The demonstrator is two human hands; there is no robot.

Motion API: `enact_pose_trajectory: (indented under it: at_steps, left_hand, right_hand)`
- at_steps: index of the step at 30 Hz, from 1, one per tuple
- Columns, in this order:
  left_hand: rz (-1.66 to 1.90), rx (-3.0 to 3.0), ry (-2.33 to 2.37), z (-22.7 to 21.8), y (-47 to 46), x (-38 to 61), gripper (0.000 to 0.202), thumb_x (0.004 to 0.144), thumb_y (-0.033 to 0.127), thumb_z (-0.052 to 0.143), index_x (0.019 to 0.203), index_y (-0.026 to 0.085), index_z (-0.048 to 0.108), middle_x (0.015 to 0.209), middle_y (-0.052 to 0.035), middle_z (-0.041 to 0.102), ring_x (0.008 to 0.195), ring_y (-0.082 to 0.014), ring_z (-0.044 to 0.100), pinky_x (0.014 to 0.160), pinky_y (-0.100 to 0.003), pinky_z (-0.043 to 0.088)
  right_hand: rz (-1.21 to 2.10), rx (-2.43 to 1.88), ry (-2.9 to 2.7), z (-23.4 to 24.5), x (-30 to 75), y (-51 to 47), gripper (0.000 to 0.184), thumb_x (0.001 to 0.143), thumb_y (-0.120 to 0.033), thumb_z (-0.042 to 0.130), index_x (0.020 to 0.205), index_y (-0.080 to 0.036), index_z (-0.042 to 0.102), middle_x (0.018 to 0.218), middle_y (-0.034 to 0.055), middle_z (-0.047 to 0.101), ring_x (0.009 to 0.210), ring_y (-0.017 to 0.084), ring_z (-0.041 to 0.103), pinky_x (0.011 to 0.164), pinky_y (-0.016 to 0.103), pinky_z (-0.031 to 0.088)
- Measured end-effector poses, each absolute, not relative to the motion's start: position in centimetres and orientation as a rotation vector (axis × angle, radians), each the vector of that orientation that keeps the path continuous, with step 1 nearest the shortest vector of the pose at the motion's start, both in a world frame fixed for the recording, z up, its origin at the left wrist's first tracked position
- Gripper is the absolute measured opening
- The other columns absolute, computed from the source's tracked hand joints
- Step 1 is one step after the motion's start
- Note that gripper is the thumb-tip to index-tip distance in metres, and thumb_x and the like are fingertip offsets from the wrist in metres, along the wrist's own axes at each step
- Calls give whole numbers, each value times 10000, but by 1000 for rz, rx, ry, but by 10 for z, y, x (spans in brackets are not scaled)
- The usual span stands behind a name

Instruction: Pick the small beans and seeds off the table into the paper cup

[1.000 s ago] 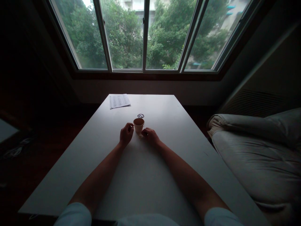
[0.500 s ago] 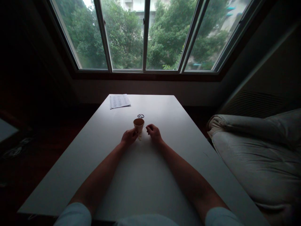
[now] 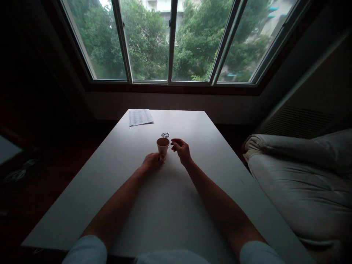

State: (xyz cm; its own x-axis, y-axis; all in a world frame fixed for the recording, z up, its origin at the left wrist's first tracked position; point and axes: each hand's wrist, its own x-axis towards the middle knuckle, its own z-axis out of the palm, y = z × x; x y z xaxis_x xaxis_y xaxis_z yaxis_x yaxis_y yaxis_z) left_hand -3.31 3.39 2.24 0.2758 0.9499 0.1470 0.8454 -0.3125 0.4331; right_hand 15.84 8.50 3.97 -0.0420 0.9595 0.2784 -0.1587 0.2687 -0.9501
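A brown paper cup (image 3: pixel 163 146) stands upright on the white table (image 3: pixel 176 205), its inside dark from here. A thin ring-like handle shows at its right side. My left hand (image 3: pixel 153 160) lies low at the front left of the cup, fingers bent together near its base, over small pale bits (image 3: pixel 164 160) that it partly covers. What those fingers hold, if anything, is too small to tell. Just right of the cup's rim hovers my right hand (image 3: pixel 180 147), its fingers curled toward the thumb. Anything between these fingertips is too small to name.
Behind the cup lies a small round dark-patterned item (image 3: pixel 165 135). Printed paper sheets (image 3: pixel 140 117) rest at the table's far left corner. A padded pale sofa (image 3: pixel 299 179) stands along the right. Beyond the table is a wide window (image 3: pixel 170 44).
My left hand has moved from the cup's left side down and right to the pale bits in front of it. My right hand has risen slightly beside the rim.
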Motion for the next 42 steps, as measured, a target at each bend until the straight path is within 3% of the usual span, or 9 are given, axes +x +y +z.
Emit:
enact_pose_trajectory:
  at_steps: [7, 10, 18, 27, 32, 38, 42]
  left_hand:
    - [522, 2274, 1663, 24, 34, -33, 252, 877, 402, 559, 1014, 255, 712, 866, -43, 716, 740, -185, 637, 643, -261, 365]
    - [520, 2274, 1651, 24, 34, -33, 239, 876, 375, 559, 1022, 258, 708, 892, -41, 722, 787, -191, 649, 669, -260, 380]
    - [484, 2277, 1682, 24, 34, -33, 253, 872, 363, 554, 1039, 262, 715, 962, -56, 730, 854, -207, 658, 720, -267, 407]
    - [528, 2279, 1549, 26, 38, -42, 238, 846, 322, 561, 998, 270, 737, 863, -29, 719, 731, -170, 623, 661, -254, 381]
    - [572, 2278, 1522, 24, 40, -44, 225, 810, 302, 594, 970, 256, 745, 838, -34, 712, 715, -172, 614, 649, -256, 373]
    - [554, 2268, 1554, 27, 37, -42, 235, 815, 305, 586, 971, 244, 751, 864, -54, 725, 758, -195, 632, 668, -262, 390]
    - [597, 2257, 1541, 26, 37, -42, 246, 836, 307, 573, 995, 229, 744, 890, -62, 731, 763, -191, 633, 674, -261, 390]
  right_hand:
    - [1269, -815, -1416, 58, 151, 83, 474, 770, -410, 677, 1196, -200, 665, 1127, 85, 699, 599, 109, 624, 506, 247, 478]
    - [1278, -814, -1454, 61, 151, 85, 468, 781, -424, 671, 1191, -200, 675, 1187, 95, 682, 606, 110, 637, 515, 253, 494]
    - [1232, -859, -1500, 56, 154, 88, 452, 785, -453, 671, 1129, -161, 698, 821, 59, 729, 654, 162, 670, 579, 274, 527]
    - [996, -954, -1437, 43, 165, 93, 300, 824, -409, 575, 937, -165, 707, 783, 46, 701, 608, 141, 624, 545, 251, 473]
    - [865, -1088, -1671, 16, 177, 94, 237, 834, -328, 542, 905, -182, 714, 711, 15, 670, 588, 137, 593, 569, 252, 459]
    - [635, -1044, -2165, -3, 176, 90, 153, 822, -203, 582, 853, -204, 732, 833, 31, 697, 730, 149, 603, 684, 254, 440]
    - [535, -1080, -2252, -4, 171, 84, 183, 819, -160, 601, 923, -211, 742, 900, 46, 679, 729, 140, 587, 678, 244, 421]
